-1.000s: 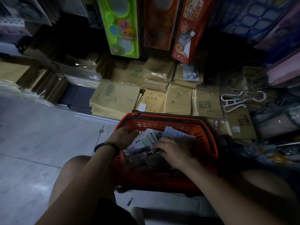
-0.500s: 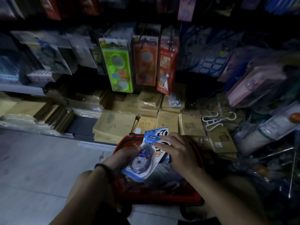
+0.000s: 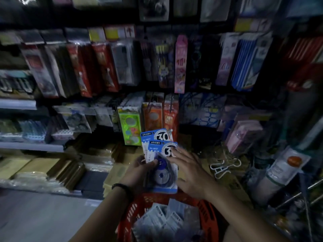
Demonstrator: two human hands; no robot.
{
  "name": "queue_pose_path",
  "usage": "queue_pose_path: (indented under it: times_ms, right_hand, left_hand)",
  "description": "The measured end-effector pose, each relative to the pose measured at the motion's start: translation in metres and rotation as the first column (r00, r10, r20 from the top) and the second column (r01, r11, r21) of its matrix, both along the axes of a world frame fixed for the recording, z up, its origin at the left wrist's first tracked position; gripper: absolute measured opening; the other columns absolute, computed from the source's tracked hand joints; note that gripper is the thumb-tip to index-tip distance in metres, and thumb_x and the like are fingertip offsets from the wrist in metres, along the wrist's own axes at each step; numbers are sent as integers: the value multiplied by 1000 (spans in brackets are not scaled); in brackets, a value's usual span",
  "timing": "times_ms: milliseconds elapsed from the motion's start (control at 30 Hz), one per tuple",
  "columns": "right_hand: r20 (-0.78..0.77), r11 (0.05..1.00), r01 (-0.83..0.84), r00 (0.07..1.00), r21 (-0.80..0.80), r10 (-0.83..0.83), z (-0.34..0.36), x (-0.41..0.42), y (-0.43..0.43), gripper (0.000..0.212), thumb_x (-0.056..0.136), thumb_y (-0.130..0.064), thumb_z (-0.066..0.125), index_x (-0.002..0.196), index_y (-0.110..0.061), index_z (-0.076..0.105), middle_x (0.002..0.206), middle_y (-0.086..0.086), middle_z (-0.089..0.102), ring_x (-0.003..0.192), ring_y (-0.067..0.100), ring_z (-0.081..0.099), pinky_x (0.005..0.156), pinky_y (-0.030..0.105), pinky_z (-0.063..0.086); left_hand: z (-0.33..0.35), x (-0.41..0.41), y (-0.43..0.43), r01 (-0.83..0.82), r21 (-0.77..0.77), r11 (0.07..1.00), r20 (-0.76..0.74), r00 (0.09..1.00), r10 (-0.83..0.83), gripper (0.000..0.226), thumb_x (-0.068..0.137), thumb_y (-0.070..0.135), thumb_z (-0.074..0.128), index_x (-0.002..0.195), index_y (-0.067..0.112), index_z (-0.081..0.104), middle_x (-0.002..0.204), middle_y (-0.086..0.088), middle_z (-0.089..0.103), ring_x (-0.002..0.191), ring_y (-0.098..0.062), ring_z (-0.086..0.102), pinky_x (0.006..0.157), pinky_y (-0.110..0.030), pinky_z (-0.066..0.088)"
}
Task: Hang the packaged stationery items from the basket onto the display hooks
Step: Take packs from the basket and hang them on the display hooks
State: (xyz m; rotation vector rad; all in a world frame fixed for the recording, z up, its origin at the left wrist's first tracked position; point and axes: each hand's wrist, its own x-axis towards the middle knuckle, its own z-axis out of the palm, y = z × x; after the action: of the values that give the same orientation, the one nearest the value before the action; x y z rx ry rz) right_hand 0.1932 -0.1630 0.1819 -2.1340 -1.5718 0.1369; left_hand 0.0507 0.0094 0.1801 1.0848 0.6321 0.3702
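My left hand (image 3: 138, 173) grips two blue-and-white blister packs of correction tape (image 3: 161, 163), fanned one behind the other and held upright above the red basket (image 3: 208, 217). My right hand (image 3: 189, 170) lies with straight fingers against the right edge of the front pack. The basket, low in the frame, holds several more clear packaged items (image 3: 164, 222). Display hooks loaded with hanging packages (image 3: 132, 123) fill the wall ahead.
Rows of hanging stationery (image 3: 180, 63) cover the upper wall. Stacks of brown notebooks (image 3: 42, 165) lie on the low shelf at left. White clips (image 3: 223, 165) and bagged goods (image 3: 286, 165) crowd the right. Grey floor (image 3: 40, 217) lies at lower left.
Both hands rose out of the basket with the correction tape packs, and my head tilted up from the basket toward the hanging display. The packs now stand more upright.
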Motion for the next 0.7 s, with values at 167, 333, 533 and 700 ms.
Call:
queue_pose_path:
  times_ms: [167,333,533,700]
  right_hand:
    - [148,976,77,983,203,-108,40,-11,3,100,81,-75,62,164,-34,24,170,-18,20,157,4,10,123,37,17]
    - [225,914,91,955,396,-192,78,1,-4,90,84,-62,69,160,-24,39,166,-13,33,152,13,30,121,37,32]
    - [257,881,87,939,464,-228,138,30,-17,86,83,-58,65,159,-25,42,166,-11,34,152,14,32,121,39,37]
    - [342,880,95,898,465,-278,184,63,-25,84,83,-55,66,159,-25,43,166,-10,34,152,16,32,122,29,27]
  left_hand:
    - [53,21,-14,-47,180,983,128,991,24,37,93,-1,72,129,0,63,121,-22,75,116,-43,71,99,-59,59]
    - [105,35,-16,3,282,960,190,980,-59,56,81,15,86,132,15,64,126,-15,75,116,-34,73,100,-58,58]
    - [166,52,-27,92,262,961,247,956,-159,38,97,24,71,134,27,65,130,-12,73,117,-39,72,98,-70,55]
    - [215,69,-29,69,356,932,263,949,-171,35,92,24,73,127,25,69,123,-11,77,111,-36,75,90,-67,59]
